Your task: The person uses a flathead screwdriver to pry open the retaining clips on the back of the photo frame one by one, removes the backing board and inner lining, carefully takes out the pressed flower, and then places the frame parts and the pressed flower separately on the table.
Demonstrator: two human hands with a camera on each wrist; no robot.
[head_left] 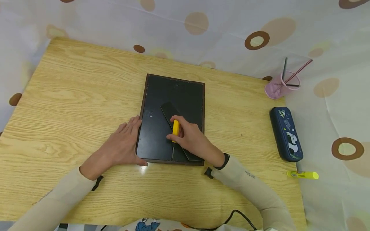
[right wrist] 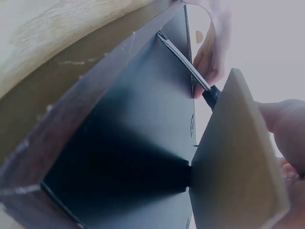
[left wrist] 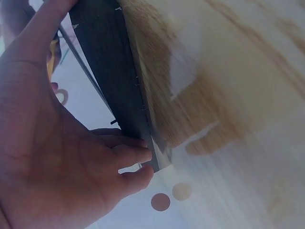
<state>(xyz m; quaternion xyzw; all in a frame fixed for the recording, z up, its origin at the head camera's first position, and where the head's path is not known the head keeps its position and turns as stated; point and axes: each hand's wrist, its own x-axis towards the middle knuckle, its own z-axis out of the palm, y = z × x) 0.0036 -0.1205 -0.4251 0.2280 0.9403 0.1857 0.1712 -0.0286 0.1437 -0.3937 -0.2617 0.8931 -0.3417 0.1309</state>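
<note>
One patterned cloth backs the wood-grained surface, where at upper right one pink cup holds at least two pencils, above one navy case and one yellow tube. At the frame's centre lies one black panel with one raised flap. Of the two hands, the left hand, fingers extended, touches the panel's left edge; the right hand pinches one yellow-handled screwdriver.

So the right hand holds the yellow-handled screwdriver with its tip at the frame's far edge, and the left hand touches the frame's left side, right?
Wrong edge: the head view shows the tip of the screwdriver at the near edge of the frame. The right hand holds it, and the left hand touches the frame's left side.
</note>
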